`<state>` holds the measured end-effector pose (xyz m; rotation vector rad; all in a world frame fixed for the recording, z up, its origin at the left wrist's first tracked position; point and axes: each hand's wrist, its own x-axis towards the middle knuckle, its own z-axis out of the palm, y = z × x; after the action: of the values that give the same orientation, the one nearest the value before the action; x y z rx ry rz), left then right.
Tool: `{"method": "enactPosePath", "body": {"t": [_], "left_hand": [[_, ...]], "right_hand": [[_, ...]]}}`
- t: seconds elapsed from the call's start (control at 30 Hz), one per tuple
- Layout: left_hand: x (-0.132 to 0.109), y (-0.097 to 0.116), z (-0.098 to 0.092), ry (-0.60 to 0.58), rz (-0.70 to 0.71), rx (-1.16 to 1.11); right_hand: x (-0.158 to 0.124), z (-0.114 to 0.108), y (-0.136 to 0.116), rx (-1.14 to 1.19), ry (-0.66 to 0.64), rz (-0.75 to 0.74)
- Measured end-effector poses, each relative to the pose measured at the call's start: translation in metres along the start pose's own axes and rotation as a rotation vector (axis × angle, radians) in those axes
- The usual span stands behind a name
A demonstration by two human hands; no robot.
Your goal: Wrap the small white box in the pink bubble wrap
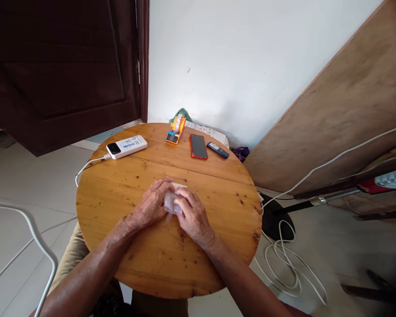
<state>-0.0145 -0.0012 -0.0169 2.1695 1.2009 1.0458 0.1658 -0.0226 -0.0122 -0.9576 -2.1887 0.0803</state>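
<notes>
My left hand point(153, 199) and my right hand point(195, 216) meet near the middle of the round wooden table. Between them is a small, translucent, crinkled plastic bundle point(171, 204) with a pale purplish tint; its contents cannot be made out. The left fingers curl around its left and far side. From the right, my right thumb and fingers press on it. A white flat piece point(179, 185) shows just beyond the fingertips, partly covered by them. Below the bundle a thin clear strip point(168, 217) sticks out toward me.
On the round table point(112, 193) lie a white power bank point(127, 146) with a cable, an orange tape dispenser point(176, 129), a red-edged phone point(198, 146) and a dark blue handheld device point(218, 150). A white cable point(285, 264) coils on the floor at right.
</notes>
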Motion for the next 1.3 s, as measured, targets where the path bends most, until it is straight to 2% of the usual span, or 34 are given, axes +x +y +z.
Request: {"method": "enactPosePath", "body": {"t": [0.17, 0.23, 0.33, 0.47, 0.63, 0.77, 0.97, 1.13, 1.23, 1.3], "left_hand": [[0.002, 0.005, -0.001, 0.051, -0.040, -0.106], [0.002, 0.010, -0.003, 0.068, -0.067, -0.149], [0.002, 0.018, -0.006, 0.049, -0.168, -0.185], [0.003, 0.023, -0.008, -0.077, -0.346, -0.281], [0.009, 0.021, -0.013, -0.169, -0.499, -0.398], [0.011, 0.025, -0.021, -0.208, -0.509, -0.414], [0.009, 0.028, -0.030, -0.271, -0.448, -0.343], [0.006, 0.022, -0.024, -0.295, -0.497, -0.620], [0.004, 0.015, -0.017, -0.244, -0.493, -0.778], [0.002, 0.010, -0.011, -0.198, -0.520, -0.807]], "right_hand": [[0.007, -0.004, 0.000, 0.189, 0.090, 0.056], [0.010, -0.008, -0.002, 0.334, 0.130, 0.145], [0.013, -0.012, -0.002, 0.523, 0.138, 0.357], [0.013, -0.018, 0.002, 0.696, 0.062, 0.586], [0.013, -0.027, 0.001, 0.943, -0.138, 0.600], [0.011, -0.025, -0.004, 0.928, -0.162, 0.653], [0.008, -0.012, 0.004, 1.138, -0.086, 0.857], [0.008, -0.008, 0.006, 1.085, -0.067, 0.887], [0.007, -0.008, 0.002, 0.969, -0.050, 0.865], [0.007, -0.009, 0.001, 0.896, -0.035, 0.840]]}}
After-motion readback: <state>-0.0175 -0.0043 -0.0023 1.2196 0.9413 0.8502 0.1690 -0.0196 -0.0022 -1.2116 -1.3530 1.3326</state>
